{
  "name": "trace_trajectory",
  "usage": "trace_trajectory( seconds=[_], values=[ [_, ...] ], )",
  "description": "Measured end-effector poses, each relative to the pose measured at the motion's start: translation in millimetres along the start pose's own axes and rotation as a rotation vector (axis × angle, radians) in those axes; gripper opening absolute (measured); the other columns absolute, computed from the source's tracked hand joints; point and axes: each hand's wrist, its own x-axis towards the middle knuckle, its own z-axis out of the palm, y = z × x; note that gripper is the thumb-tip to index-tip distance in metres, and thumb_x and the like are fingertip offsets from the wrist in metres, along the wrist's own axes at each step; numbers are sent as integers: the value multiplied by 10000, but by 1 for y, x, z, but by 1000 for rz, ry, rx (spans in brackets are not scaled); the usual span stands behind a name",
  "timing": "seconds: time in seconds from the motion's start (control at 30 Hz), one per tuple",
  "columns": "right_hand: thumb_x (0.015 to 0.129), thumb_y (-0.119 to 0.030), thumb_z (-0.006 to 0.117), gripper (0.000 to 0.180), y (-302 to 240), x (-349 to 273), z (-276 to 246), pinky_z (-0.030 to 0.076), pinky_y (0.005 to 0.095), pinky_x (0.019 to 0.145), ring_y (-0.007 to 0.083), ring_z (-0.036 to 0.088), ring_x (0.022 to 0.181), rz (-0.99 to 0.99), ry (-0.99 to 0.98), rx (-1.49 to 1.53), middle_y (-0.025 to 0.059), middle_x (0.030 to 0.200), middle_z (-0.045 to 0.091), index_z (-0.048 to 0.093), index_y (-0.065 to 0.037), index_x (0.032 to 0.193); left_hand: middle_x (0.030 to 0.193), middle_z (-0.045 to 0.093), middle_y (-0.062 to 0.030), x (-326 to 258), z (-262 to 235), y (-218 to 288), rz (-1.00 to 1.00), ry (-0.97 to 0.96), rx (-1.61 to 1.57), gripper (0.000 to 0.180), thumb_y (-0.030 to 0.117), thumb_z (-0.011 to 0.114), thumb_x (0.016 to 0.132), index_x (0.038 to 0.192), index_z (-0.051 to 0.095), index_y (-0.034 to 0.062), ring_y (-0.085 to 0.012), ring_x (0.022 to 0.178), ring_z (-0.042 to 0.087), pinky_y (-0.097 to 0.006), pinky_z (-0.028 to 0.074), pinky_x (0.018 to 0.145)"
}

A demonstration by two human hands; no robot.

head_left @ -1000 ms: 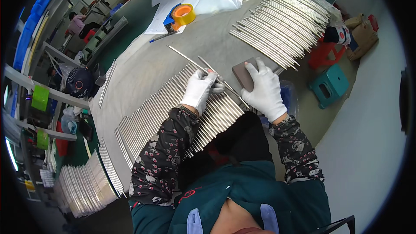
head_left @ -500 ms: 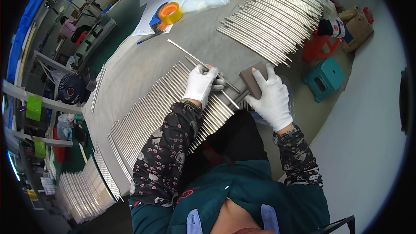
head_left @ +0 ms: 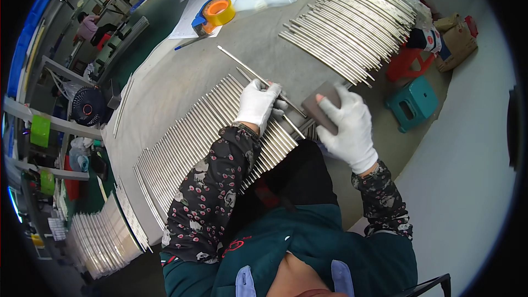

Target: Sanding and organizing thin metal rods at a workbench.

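Observation:
My left hand (head_left: 257, 103), in a white glove, is closed around a thin silver metal rod (head_left: 237, 62) that slants from upper left to lower right. In my right hand (head_left: 352, 129), gloved and slightly blurred, is a brown rectangular block (head_left: 320, 105), held with the thumb on its top face. The block's left edge lies at the rod's near right end; whether they touch I cannot tell. Below my left hand and forearm runs a long row of similar rods (head_left: 190, 132), side by side on the grey table (head_left: 170, 74).
A second batch of rods (head_left: 352, 27) lies at the far right. Farther back are a yellow tape roll in a dispenser (head_left: 215, 12), a blue pen (head_left: 190, 42) and papers. Beyond the right edge stand a teal stool (head_left: 413, 102) and a red stool (head_left: 407, 65). A fan (head_left: 88, 107) stands left.
My right hand and the block have shifted slightly downward, with the block now closer to the rod's end. My left hand keeps its grip; the whole view has moved a little.

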Motion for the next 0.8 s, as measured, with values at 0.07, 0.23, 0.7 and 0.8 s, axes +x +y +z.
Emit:
trace_trajectory(
  seconds=[0.07,0.23,0.7,0.8],
  values=[
    [627,-218,722,500,-11,-3,3,481,417,771,350,549,999,-194,-99,230,228,1222,519,649,-139,1115,774,622,-95,2,-1,-2,-4,4,0,154,104,584,892,948,477,9,-136,526,595,-245,483,422],
    [607,-201,722,504,-3,6,-4,472,424,812,358,538,1012,-81,-14,100,219,1221,519,650,-127,1100,773,621,-89,0,1,-1,4,11,32,155,106,586,891,946,483,4,-128,512,585,-239,477,416],
    [613,-208,723,493,9,4,6,491,413,785,361,547,1035,-6,28,9,221,1237,514,658,-137,1096,791,631,-64,-2,5,-1,-9,34,121,172,155,607,894,935,501,26,-101,525,568,-219,463,439],
    [621,-200,718,501,-12,-5,0,488,425,804,366,546,1037,-212,-107,224,231,1243,512,651,-131,1112,802,626,-65,-1,4,0,-1,34,120,170,150,606,892,936,498,26,-102,529,568,-219,459,438]
  ],
)
